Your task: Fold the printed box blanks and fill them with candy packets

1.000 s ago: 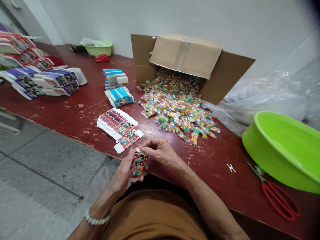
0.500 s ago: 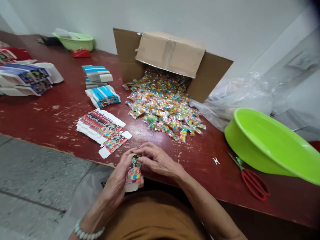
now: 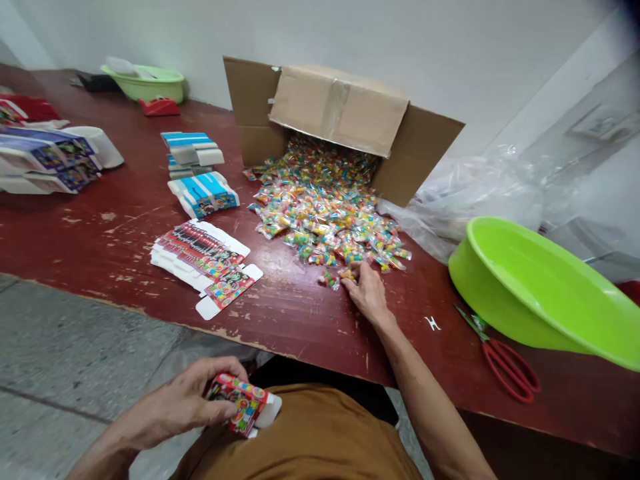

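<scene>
head view: left hand (image 3: 185,400) around a small red carton (image 3: 245,403), right hand (image 3: 369,295) at the candy pile (image 3: 325,213)

from where i stand, with twelve o'clock at the wall (image 3: 425,40), the person's left fingers are clasped on the carton, thumb across its printed face. it sits at seven o'clock, against the brown shirt (image 3: 310,437), a white flap (image 3: 270,411) poking out toward four. the right hand lies out over the red table (image 3: 300,320), fingertips bent onto a candy packet (image 3: 346,274) at the pile's near edge, between five and six; i cannot tell whether they pinch it. a second packet (image 3: 327,279) lies just beside, toward nine. at twelve, a cardboard box (image 3: 345,110) opens onto the pile. flat red cartons (image 3: 200,250) fan out at nine, blue bundles (image 3: 203,192) sit at ten. a green basin (image 3: 500,290) fills three, and red-handled scissors (image 3: 510,370) lie near it at four.
</scene>
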Demonstrator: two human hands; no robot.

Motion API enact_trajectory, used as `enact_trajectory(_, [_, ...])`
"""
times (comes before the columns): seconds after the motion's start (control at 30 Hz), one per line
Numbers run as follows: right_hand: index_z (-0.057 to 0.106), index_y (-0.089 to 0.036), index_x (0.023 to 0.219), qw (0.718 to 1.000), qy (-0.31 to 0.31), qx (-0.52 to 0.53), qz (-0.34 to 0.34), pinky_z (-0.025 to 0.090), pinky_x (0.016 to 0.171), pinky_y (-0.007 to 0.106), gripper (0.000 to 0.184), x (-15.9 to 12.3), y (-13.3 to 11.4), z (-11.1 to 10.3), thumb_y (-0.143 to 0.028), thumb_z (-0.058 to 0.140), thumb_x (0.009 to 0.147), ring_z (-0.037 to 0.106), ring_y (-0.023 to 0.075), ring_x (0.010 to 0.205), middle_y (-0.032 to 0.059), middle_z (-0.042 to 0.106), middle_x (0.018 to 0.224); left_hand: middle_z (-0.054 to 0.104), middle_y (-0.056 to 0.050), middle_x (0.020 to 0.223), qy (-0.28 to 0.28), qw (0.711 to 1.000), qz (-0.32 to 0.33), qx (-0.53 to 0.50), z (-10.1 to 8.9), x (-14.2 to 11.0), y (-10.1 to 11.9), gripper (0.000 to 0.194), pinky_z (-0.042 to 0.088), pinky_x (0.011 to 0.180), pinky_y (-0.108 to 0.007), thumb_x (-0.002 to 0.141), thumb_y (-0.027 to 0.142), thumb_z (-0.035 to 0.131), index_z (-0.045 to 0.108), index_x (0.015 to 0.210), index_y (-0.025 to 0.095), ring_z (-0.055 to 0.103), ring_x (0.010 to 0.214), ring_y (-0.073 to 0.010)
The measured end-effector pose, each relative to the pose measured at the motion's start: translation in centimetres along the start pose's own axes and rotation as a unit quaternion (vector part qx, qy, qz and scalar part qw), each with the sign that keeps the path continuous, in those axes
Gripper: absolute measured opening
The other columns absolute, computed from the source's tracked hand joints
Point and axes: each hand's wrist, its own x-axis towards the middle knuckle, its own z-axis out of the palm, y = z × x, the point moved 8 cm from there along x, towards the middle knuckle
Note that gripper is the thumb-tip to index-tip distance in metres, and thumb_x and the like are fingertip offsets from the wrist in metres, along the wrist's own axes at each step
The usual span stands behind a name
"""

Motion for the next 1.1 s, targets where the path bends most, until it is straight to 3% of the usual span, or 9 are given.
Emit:
enact_trajectory(0.1, [0.068,-0.016,0.109,0.992,0.019,0.114,-0.047,0.047,0.091,0.042,0.031,0.2,-1.4,0.9,-0.028,0.063,0.08,0.063,0.0281,0.097,0.0117,0.07,0.103,0.063,0.003,0.075,-0.042,0.994,-0.055,0.084,-0.2,-0.6,-0.6,0.034,0.041,0.06,-0.023,0.07,0.043,0.082,0.068,0.092,0.02,0.055,0.068,-0.0152])
enact_trajectory(0.23, [0.071,-0.016,0.105,0.979,0.012,0.197,-0.049,0.05,0.088,0.039,0.03,-0.2,-2.8,0.3,-0.036,0.06,0.087,0.064,0.0247,0.093,0.0106,0.072,0.101,0.062,0.003,0.08,-0.017,0.999,-0.04,-0.029,1.4,0.1,1.0,0.044,0.042,0.055,-0.023,0.074,0.054,0.077,0.053,0.091,0.022,0.06,0.063,-0.014])
enact_trajectory(0.33, [0.073,-0.02,0.11,0.944,-0.09,0.292,-0.126,0.049,0.093,0.038,0.028,-2.6,-7.0,-0.1,-0.037,0.058,0.093,0.065,0.0218,0.099,0.0076,0.072,0.106,0.066,0.0,0.093,0.028,0.993,0.018,-0.111,2.5,1.2,3.0,0.046,0.045,0.06,-0.024,0.078,0.053,0.075,0.049,0.103,0.023,0.066,0.068,-0.0148])
enact_trajectory(0.47, [0.073,-0.021,0.108,0.891,-0.247,0.306,-0.228,0.049,0.091,0.035,0.022,-7.4,-12.8,0.7,-0.023,0.057,0.094,0.064,0.0186,0.097,0.0055,0.069,0.103,0.061,0.004,0.084,0.036,0.986,0.099,-0.131,3.8,2.1,5.4,0.036,0.046,0.062,-0.023,0.082,0.037,0.069,0.051,0.111,0.022,0.059,0.065,-0.0109])
enact_trajectory(0.6, [0.065,-0.019,0.117,0.897,-0.28,0.242,-0.241,0.049,0.077,0.031,0.032,-9.0,-14.8,1.7,-0.012,0.062,0.086,0.061,0.0159,0.079,0.0025,0.068,0.092,0.058,0.006,0.078,0.079,0.988,0.098,-0.086,4.2,2.5,5.8,0.04,0.045,0.056,-0.023,0.078,0.026,0.064,0.049,0.114,0.023,0.054,0.059,-0.011])
enact_trajectory(0.7, [0.059,-0.022,0.124,0.869,-0.32,0.252,-0.28,0.049,0.076,0.03,0.043,-9.7,-16.2,2.1,-0.008,0.063,0.083,0.06,0.0144,0.076,0.0004,0.068,0.091,0.057,0.007,0.072,0.126,0.984,0.109,-0.063,3.9,2.4,6.2,0.042,0.044,0.055,-0.023,0.076,0.024,0.065,0.05,0.116,0.022,0.053,0.057,-0.0116])
enact_trajectory(0.77, [0.055,-0.023,0.128,0.861,-0.305,0.308,-0.268,0.051,0.078,0.031,0.049,-9.2,-16.4,1.7,-0.011,0.067,0.082,0.063,0.0152,0.084,0.0029,0.069,0.103,0.059,0.007,0.07,0.153,0.977,0.123,-0.086,3.7,2.3,6.4,0.045,0.044,0.055,-0.023,0.077,0.025,0.067,0.049,0.119,0.022,0.055,0.056,-0.0118])
enact_trajectory(0.9, [0.058,-0.024,0.119,0.855,-0.233,0.444,-0.132,0.052,0.086,0.034,0.039,-7.2,-14.3,1.6,-0.028,0.074,0.084,0.064,0.0171,0.095,0.004,0.067,0.105,0.07,0.001,0.08,0.18,0.948,0.141,-0.22,3.1,1.7,6.3,0.048,0.045,0.051,-0.023,0.083,0.042,0.07,0.05,0.121,0.022,0.063,0.055,-0.0143])
enact_trajectory(1.1, [0.061,-0.023,0.113,0.772,-0.348,0.531,-0.023,0.054,0.084,0.032,0.049,-8.8,-14.1,4.5,-0.039,0.086,0.074,0.064,0.0159,0.09,0.0033,0.068,0.105,0.074,-0.004,0.08,0.185,0.908,0.184,-0.327,3.1,1.1,7.1,0.055,0.054,0.053,-0.027,0.086,0.06,0.065,0.063,0.123,0.02,0.068,0.059,-0.0193])
